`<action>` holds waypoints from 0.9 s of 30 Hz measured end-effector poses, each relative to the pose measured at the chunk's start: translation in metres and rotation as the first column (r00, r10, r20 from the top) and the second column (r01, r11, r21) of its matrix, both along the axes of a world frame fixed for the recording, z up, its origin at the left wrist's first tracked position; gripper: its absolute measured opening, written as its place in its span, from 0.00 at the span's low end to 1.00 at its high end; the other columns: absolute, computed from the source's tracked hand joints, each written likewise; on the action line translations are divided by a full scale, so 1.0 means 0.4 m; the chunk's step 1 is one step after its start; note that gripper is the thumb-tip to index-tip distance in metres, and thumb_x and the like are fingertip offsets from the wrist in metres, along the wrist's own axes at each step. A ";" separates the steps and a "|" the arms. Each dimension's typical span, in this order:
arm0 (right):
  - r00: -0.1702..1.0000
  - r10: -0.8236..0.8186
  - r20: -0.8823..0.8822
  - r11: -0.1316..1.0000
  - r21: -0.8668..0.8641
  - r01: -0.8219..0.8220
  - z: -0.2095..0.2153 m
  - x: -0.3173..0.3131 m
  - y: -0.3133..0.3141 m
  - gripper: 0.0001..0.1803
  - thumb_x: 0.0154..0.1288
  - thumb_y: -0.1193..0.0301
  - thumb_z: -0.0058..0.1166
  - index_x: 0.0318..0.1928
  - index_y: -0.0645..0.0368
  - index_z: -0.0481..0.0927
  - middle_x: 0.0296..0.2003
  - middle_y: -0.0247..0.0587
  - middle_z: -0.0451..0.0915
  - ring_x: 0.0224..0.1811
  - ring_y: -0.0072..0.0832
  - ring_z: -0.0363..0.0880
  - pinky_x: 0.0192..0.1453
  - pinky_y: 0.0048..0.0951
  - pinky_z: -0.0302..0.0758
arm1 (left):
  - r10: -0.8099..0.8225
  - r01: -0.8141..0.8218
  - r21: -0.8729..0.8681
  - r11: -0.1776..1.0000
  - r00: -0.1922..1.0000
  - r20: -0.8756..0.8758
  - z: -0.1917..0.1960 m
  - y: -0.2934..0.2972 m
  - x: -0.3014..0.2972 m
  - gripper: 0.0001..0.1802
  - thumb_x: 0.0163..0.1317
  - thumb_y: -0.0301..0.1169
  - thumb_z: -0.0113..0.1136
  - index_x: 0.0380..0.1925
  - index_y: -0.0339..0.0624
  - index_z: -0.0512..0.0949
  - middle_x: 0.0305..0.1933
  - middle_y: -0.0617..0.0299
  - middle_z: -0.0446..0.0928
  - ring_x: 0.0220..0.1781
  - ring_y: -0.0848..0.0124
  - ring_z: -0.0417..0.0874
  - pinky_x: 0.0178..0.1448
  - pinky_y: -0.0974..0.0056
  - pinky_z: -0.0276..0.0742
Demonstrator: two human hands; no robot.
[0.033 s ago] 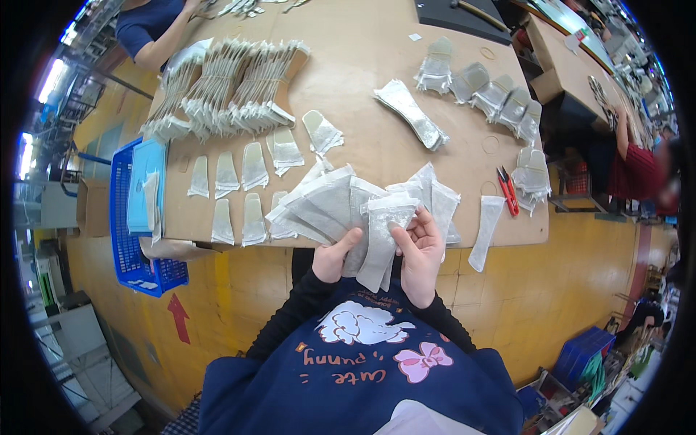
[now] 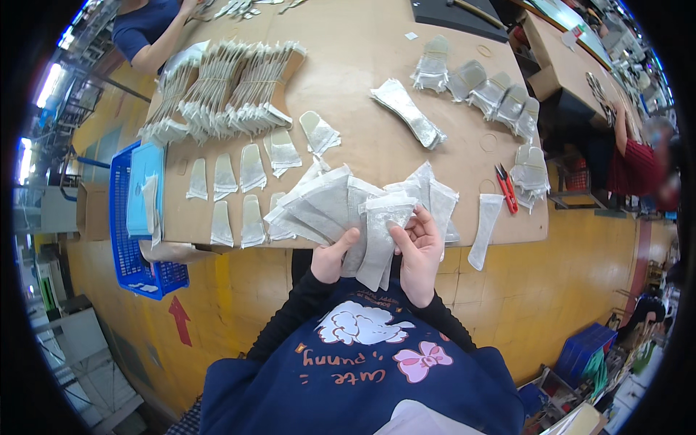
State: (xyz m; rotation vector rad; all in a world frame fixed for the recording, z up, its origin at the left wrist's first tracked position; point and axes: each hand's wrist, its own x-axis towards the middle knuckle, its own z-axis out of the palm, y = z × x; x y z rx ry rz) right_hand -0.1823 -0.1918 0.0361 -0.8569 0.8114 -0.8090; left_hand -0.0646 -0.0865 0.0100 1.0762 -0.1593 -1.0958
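In the centre of the frame, the left hand grips a fan of grey fabric pieces, its thumb along their lower left side and its other fingers hidden beneath. The right hand pinches the front piece, which lies under the thumb, with curled fingers at its upper right edge. Right of centre, red-handled snips rest near a separate pale piece.
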 end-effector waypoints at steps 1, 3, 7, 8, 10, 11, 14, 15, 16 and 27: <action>1.000 -0.013 -0.013 0.999 -0.035 0.012 -0.005 -0.001 0.002 0.24 0.60 0.83 0.62 0.56 0.64 0.71 0.36 0.32 0.76 0.30 0.14 0.73 0.31 0.15 0.70 | -0.010 0.010 -0.015 1.000 1.000 0.014 -0.001 0.001 -0.001 0.23 0.65 0.31 0.61 0.58 0.33 0.71 0.56 0.57 0.76 0.57 0.68 0.77 0.61 0.63 0.72; 1.000 0.018 -0.016 0.996 -0.082 -0.019 -0.015 -0.007 0.003 0.19 0.59 0.83 0.63 0.49 0.64 0.72 0.42 0.35 0.73 0.31 0.13 0.72 0.31 0.15 0.69 | -0.022 0.023 -0.057 0.998 1.000 0.023 -0.001 0.002 -0.005 0.24 0.64 0.31 0.62 0.58 0.33 0.71 0.55 0.57 0.77 0.57 0.68 0.77 0.61 0.63 0.72; 0.997 0.057 -0.052 0.948 -0.309 -0.071 -0.026 -0.019 -0.005 0.11 0.59 0.84 0.59 0.38 0.61 0.71 0.46 0.39 0.73 0.32 0.15 0.73 0.33 0.16 0.71 | -0.023 0.023 -0.001 1.000 0.998 0.059 -0.001 -0.001 -0.010 0.25 0.61 0.27 0.63 0.57 0.33 0.71 0.54 0.56 0.77 0.54 0.67 0.78 0.59 0.62 0.74; 0.996 0.088 -0.028 0.936 -0.339 -0.092 -0.024 -0.026 -0.006 0.11 0.59 0.84 0.59 0.36 0.60 0.70 0.46 0.40 0.73 0.32 0.15 0.73 0.34 0.17 0.72 | -0.017 0.016 0.031 0.999 1.000 0.026 0.002 0.001 -0.010 0.25 0.60 0.26 0.63 0.57 0.33 0.70 0.53 0.55 0.77 0.54 0.65 0.79 0.58 0.62 0.75; 0.990 0.141 0.003 0.900 -0.417 -0.127 -0.022 -0.031 -0.014 0.10 0.59 0.84 0.57 0.35 0.60 0.69 0.46 0.41 0.73 0.32 0.16 0.73 0.35 0.18 0.73 | -0.001 0.001 0.047 0.999 1.000 0.008 0.001 -0.005 0.002 0.26 0.58 0.24 0.62 0.58 0.33 0.70 0.53 0.54 0.78 0.52 0.64 0.80 0.56 0.61 0.77; 0.987 0.163 -0.001 0.882 -0.449 -0.146 -0.021 -0.033 -0.017 0.09 0.59 0.83 0.56 0.35 0.60 0.69 0.46 0.42 0.73 0.32 0.17 0.73 0.35 0.19 0.73 | 0.006 -0.007 0.046 0.999 1.000 0.010 0.002 -0.005 0.005 0.26 0.58 0.24 0.62 0.58 0.33 0.70 0.52 0.54 0.78 0.52 0.64 0.80 0.56 0.61 0.77; 0.980 0.199 -0.025 0.922 -0.335 -0.196 -0.019 -0.041 -0.019 0.07 0.61 0.81 0.53 0.35 0.60 0.69 0.45 0.42 0.73 0.31 0.18 0.73 0.34 0.20 0.72 | 0.032 -0.032 0.021 0.999 0.999 -0.004 0.005 -0.005 0.008 0.24 0.59 0.24 0.63 0.56 0.32 0.72 0.52 0.56 0.78 0.51 0.67 0.80 0.56 0.63 0.76; 0.973 0.226 -0.047 0.934 -0.272 -0.230 -0.019 -0.042 -0.020 0.06 0.61 0.80 0.52 0.35 0.60 0.69 0.45 0.42 0.73 0.31 0.18 0.73 0.34 0.19 0.72 | 0.041 -0.041 0.008 0.999 0.999 -0.013 0.006 -0.005 0.008 0.23 0.59 0.24 0.63 0.55 0.32 0.73 0.51 0.57 0.78 0.51 0.68 0.80 0.56 0.64 0.75; 0.974 0.224 -0.031 0.951 -0.213 -0.225 -0.020 -0.043 -0.022 0.06 0.62 0.81 0.52 0.36 0.61 0.69 0.45 0.42 0.73 0.31 0.18 0.73 0.34 0.19 0.72 | 0.034 -0.034 0.006 0.999 0.999 -0.014 0.006 -0.005 0.008 0.22 0.59 0.24 0.64 0.54 0.32 0.73 0.51 0.57 0.79 0.51 0.68 0.80 0.56 0.64 0.75; 0.931 0.095 0.352 0.903 0.364 -0.230 0.029 -0.034 -0.048 0.07 0.68 0.77 0.50 0.45 0.62 0.72 0.35 0.35 0.76 0.25 0.15 0.73 0.24 0.16 0.68 | -0.078 0.080 -0.021 0.997 0.994 0.080 0.013 -0.006 0.009 0.24 0.56 0.21 0.67 0.53 0.32 0.74 0.49 0.57 0.80 0.49 0.70 0.81 0.52 0.65 0.78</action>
